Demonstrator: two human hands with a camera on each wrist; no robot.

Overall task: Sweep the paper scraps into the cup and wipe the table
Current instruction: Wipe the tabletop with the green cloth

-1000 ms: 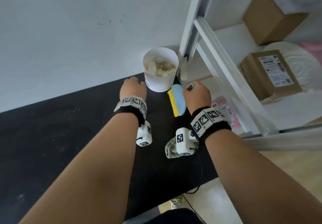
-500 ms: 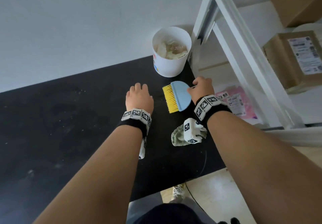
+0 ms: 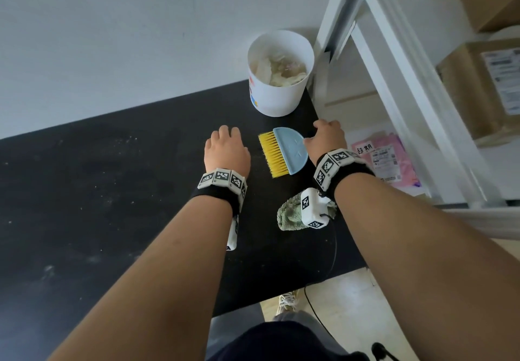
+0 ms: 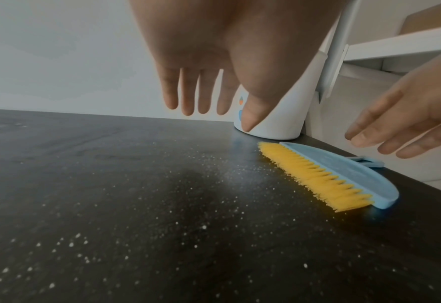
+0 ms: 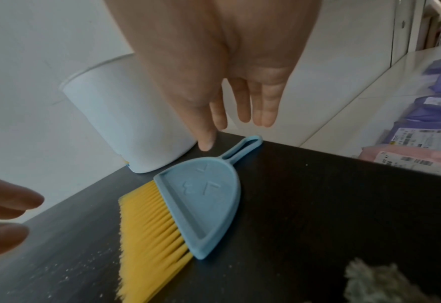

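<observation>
Both hands [image 3: 228,149] [image 3: 326,138] slack and empty — brush [image 3: 284,149] flat, bristles facing left, handle toward table [image 3: 112,192] edge.

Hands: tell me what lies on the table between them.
The brush lies flat between the left hand and right hand, neither gripping it; the head view shows this.

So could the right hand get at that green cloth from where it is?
Probably yes. The cloth lies uncovered on the table just under that wrist, and the right hand is open, holding nothing; it would only need to draw back.
</observation>
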